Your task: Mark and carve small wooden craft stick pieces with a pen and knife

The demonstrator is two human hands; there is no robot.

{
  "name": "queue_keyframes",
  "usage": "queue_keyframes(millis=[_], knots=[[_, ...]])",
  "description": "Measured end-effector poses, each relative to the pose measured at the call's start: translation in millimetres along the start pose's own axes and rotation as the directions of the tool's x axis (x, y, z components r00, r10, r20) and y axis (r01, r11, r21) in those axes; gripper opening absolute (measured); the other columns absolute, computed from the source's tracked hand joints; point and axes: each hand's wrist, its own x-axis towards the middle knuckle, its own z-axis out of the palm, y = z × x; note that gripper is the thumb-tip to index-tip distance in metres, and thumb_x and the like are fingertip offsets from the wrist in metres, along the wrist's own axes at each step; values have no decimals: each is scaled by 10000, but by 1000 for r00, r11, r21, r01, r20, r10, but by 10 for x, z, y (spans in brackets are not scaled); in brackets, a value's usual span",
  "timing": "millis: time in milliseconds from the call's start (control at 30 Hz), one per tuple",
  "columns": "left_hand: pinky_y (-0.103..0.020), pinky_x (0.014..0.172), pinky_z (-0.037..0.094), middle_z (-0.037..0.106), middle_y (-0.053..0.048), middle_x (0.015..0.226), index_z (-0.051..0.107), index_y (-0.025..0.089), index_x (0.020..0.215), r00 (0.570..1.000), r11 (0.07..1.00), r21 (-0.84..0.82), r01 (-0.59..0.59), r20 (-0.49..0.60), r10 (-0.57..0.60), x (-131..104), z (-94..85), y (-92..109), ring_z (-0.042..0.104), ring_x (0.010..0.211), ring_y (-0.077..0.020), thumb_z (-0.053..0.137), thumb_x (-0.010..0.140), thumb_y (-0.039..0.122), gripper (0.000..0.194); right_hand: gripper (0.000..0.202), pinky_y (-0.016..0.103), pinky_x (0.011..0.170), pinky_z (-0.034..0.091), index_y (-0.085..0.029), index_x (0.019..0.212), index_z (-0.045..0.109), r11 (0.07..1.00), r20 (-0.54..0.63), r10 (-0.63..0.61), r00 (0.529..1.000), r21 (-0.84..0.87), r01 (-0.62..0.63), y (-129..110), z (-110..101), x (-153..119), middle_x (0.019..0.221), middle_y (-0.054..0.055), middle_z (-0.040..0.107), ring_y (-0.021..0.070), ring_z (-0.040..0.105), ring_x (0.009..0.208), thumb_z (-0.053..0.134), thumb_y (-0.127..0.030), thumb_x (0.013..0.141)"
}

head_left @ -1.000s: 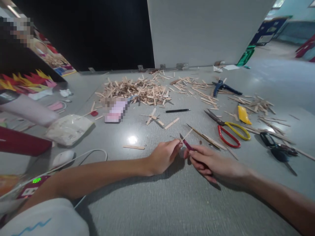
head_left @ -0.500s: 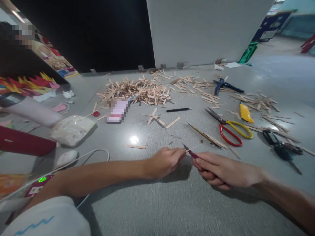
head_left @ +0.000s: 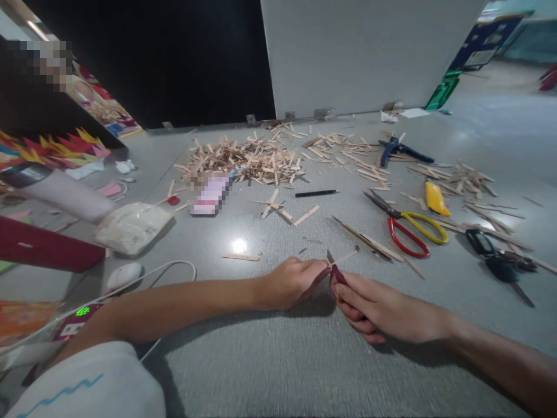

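My left hand point(head_left: 293, 283) is closed, pinching a thin wooden stick point(head_left: 345, 258) that slants up to the right from the fingertips. Wrapped around the dark red handle of a small knife point(head_left: 336, 274), my right hand point(head_left: 387, 302) meets the left just above the table. The knife's short blade points upward and crosses the stick close to my left fingers; whether it cuts into the wood is too small to tell. Just beyond lie a flat popsicle stick point(head_left: 241, 257) and a slim, pointed brush-like tool point(head_left: 363, 238).
Scissors point(head_left: 413, 232) with red and yellow handles lie to the right, near keys point(head_left: 496, 261) and a yellow object point(head_left: 435, 197). A large pile of wooden sticks point(head_left: 243, 159) spreads before the upright panels. Bottles point(head_left: 47, 247), a mouse point(head_left: 125, 275) and a white cable point(head_left: 174, 264) crowd the left.
My right hand has shifted slightly left, and the knife blade now stands steeper at my left fingertips. More of the thin stick shows beyond the blade. The view has moved a little.
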Motion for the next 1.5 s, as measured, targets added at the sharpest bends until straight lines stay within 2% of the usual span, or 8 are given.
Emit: queue_keyframes(millis=[200, 433, 667, 967, 1167, 1267, 1400, 1500], knots=[[-256, 600, 519, 714, -53, 822, 585, 112, 1202, 1000, 999, 48, -10, 15, 10, -13, 33, 40, 689, 659, -163, 325, 1144, 133, 267, 554, 146, 330, 252, -269, 900, 404, 989, 148, 141, 979, 20, -146, -103, -169, -71, 660, -131, 370, 36, 217, 435, 649, -761, 967], [-233, 546, 478, 655, -1, 774, 528, 184, 1008, 996, 996, -62, 58, -67, -62, -11, 60, -13, 599, 582, -130, 302, 1140, 160, 263, 448, 138, 375, 352, -277, 916, 364, 994, -138, -78, 987, 71, 88, 69, 193, 153, 694, -123, 388, 52, 297, 471, 540, -660, 1066], [-248, 583, 494, 666, -18, 813, 550, 174, 1075, 996, 984, -155, 84, -21, -88, -4, 67, -7, 623, 622, -146, 359, 1109, 122, 201, 479, 132, 338, 225, -278, 908, 369, 985, 124, 146, 982, 70, -155, -155, -149, 9, 628, -146, 347, 38, 170, 417, 609, -671, 1043], [-233, 581, 455, 619, 6, 798, 503, 210, 981, 996, 953, -292, 79, -16, -87, 18, 4, -24, 538, 619, -132, 339, 1095, 135, 213, 411, 156, 395, 358, -282, 921, 344, 993, -115, -46, 992, 101, 58, 142, 207, 171, 688, -126, 384, 55, 305, 465, 532, -604, 1095], [-226, 613, 474, 634, 3, 768, 552, 201, 912, 979, 945, -316, 90, -148, -143, 94, 17, 5, 559, 627, -122, 326, 1179, 259, 354, 491, 183, 442, 425, -273, 916, 369, 998, -25, -51, 998, 41, 52, -19, 70, 87, 694, -131, 383, 48, 317, 477, 612, -685, 1027], [-217, 601, 467, 632, 16, 720, 600, 186, 887, 956, 926, -335, 176, -167, -243, 125, 2, 13, 561, 597, -112, 338, 1190, 304, 417, 521, 183, 429, 326, -255, 969, 461, 998, -134, -64, 989, -13, 63, -104, -44, 29, 716, -110, 422, 55, 312, 497, 647, -741, 970], [-220, 584, 475, 716, -23, 779, 688, 132, 1129, 893, 874, -379, 303, -207, -399, 123, 7, -8, 622, 621, -124, 393, 1180, 417, 413, 545, 221, 471, 315, -187, 971, 643, 959, -379, -199, 904, -264, 100, -136, -266, -22, 721, -40, 497, 87, 380, 542, 535, -720, 1012], [-218, 546, 469, 792, -83, 976, 583, 105, 1438, 822, 778, -489, 394, -190, -536, 115, 16, -27, 630, 607, -113, 413, 1164, 469, 486, 427, 290, 616, 500, -182, 1043, 750, 805, -520, -478, 708, -582, 116, -92, -421, -34, 822, 50, 681, 174, 611, 695, 539, -553, 1038]])
